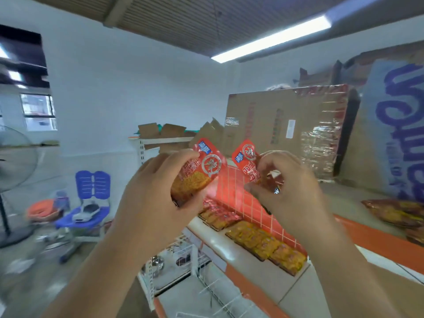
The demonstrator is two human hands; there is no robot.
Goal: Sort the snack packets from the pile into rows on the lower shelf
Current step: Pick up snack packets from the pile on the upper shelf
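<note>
My left hand [151, 191] grips a red snack packet [202, 166] with a white round emblem, raised in front of me. My right hand [286, 187] pinches a second red packet [246, 157] of the same kind, and something dark shows under its fingers. Below both hands, the lower shelf [202, 226] carries rows of packets: dark red ones [218, 214] at the far end and orange-yellow ones [263, 244] nearer. A pile of orange-brown packets [394, 214] lies on the upper shelf surface at the right.
Large cardboard boxes [286, 129] stand on the shelf top behind my hands. A red wire grid [236, 191] backs the lower shelf. White wire dividers [206, 292] sit on the shelf below. A blue chair [89, 203] and a standing fan [13, 166] are on the floor at left.
</note>
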